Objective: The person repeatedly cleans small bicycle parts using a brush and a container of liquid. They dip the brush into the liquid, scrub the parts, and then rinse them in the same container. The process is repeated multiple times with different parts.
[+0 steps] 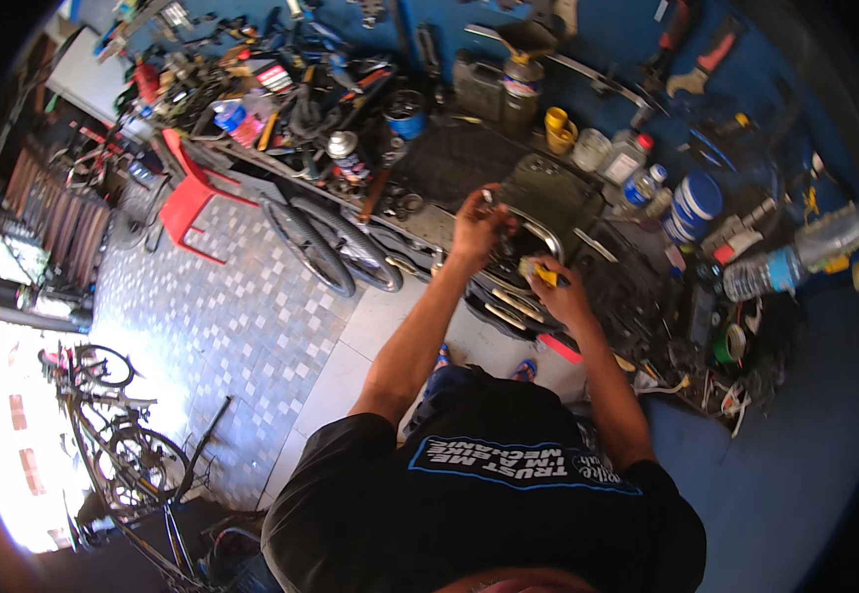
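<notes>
Over the front edge of the cluttered workbench (429,225), my left hand (479,232) is raised with its fingers closed round a small, shiny metal part (489,198); its kind is too small to make out. Lower and to the right, my right hand (563,295) grips a small yellow-and-dark tool (545,274), its end pointing toward the left hand. Between and just beyond the hands, a curved silver metal tube (546,235) arcs over dark parts. The two hands are apart.
Bicycle tyres (311,247) lean against the bench's left side, near a red chair (192,203). A spray can (345,156), a blue-and-white tub (692,206) and a clear plastic bottle (766,277) stand or lie among tools. Bicycles (128,445) stand at lower left.
</notes>
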`<move>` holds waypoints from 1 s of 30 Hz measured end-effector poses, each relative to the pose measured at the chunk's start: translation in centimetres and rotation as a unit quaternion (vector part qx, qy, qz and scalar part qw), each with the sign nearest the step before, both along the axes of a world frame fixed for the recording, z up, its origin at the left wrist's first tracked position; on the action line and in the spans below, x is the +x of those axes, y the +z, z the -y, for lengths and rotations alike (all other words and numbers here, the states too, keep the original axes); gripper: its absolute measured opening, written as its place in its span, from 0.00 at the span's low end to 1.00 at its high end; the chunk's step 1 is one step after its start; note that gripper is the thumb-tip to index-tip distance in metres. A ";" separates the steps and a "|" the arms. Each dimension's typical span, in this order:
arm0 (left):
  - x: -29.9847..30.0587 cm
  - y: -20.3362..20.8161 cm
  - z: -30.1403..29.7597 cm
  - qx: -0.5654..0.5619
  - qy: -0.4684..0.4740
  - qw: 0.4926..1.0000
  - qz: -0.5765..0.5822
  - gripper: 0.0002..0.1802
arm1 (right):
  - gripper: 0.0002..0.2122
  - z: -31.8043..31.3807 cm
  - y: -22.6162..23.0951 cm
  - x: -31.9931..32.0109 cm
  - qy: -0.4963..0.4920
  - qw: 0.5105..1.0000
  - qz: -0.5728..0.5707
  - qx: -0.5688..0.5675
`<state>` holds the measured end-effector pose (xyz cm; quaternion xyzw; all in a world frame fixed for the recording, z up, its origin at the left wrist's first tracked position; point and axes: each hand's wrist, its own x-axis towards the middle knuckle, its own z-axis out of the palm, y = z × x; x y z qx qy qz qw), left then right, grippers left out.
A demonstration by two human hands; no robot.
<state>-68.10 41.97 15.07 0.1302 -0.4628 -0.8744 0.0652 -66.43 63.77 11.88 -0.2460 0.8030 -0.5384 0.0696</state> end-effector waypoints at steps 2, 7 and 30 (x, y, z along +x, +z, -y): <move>-0.1 -0.3 -0.1 0.010 0.001 1.000 0.012 0.27 | 0.10 -0.2 2.1 0.4 0.033 0.995 -0.084 0.038; -0.1 -2.3 0.4 -0.081 -0.012 0.997 0.017 0.21 | 0.15 0.1 2.6 -1.4 -0.043 0.989 -0.076 0.120; 1.3 1.0 -2.2 -0.043 -0.021 0.999 0.020 0.17 | 0.20 3.6 3.7 -2.0 -0.182 0.951 0.203 -0.144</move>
